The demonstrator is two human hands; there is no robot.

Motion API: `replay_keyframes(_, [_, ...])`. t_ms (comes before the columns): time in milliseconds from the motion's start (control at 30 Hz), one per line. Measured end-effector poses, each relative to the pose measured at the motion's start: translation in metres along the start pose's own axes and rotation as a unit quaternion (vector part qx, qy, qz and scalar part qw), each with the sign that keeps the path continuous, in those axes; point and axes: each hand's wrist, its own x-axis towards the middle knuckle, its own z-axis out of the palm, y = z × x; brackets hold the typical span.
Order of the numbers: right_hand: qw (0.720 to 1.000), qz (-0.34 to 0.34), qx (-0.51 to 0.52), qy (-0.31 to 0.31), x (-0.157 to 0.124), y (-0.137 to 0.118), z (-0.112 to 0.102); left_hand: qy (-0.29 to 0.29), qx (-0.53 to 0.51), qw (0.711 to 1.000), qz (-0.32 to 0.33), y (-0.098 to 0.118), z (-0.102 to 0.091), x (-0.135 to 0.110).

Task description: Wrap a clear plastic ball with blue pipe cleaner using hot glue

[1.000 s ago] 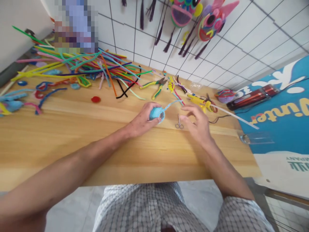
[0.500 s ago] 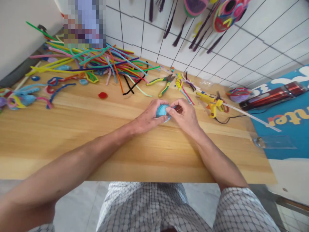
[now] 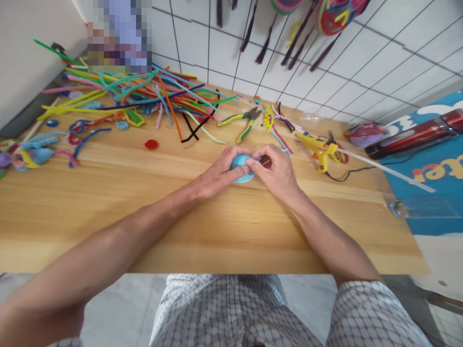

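My left hand [image 3: 216, 173] is wrapped around a light blue coil of pipe cleaner [image 3: 240, 169] on the wooden table [image 3: 108, 207]. My right hand [image 3: 278, 171] meets it from the right, its fingertips pinched on the coil's edge. A blue pipe cleaner tail [image 3: 280, 140] runs off behind my right hand. Something dark shows between my right fingers; I cannot make out what it is.
A heap of coloured pipe cleaners [image 3: 144, 99] covers the table's far left. Pliers [image 3: 244, 123] lie behind my hands, a yellow glue gun [image 3: 318, 149] with its cord to the right. A red disc [image 3: 151, 144] lies left. A blue box [image 3: 430, 173] borders the right edge.
My right hand, open and apart a second ago, has come left onto the blue coil and pinched it. The small scissors that lay between the hands are now out of sight.
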Motion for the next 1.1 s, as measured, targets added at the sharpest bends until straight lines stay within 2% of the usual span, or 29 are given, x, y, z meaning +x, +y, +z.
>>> replay_keyframes(133, [1.0,-0.01,0.014,0.012,-0.003,-0.003,-0.002,-0.003,-0.049,0.999,-0.018,-0.001,-0.001,0.004])
replay_keyframes(300, [0.999,-0.02,0.031,-0.029,-0.01,-0.008,-0.007,0.004,-0.087,0.995,-0.044,-0.002,-0.002,0.006])
replay_keyframes(600, [0.999,-0.034,-0.004,-0.014,-0.014,-0.005,0.002,0.003,-0.105,0.994,-0.02,-0.004,0.001,0.006])
replay_keyframes(1100, [0.998,-0.062,-0.019,-0.023,-0.015,-0.004,-0.001,0.002,-0.083,0.997,-0.009,-0.011,0.001,0.004])
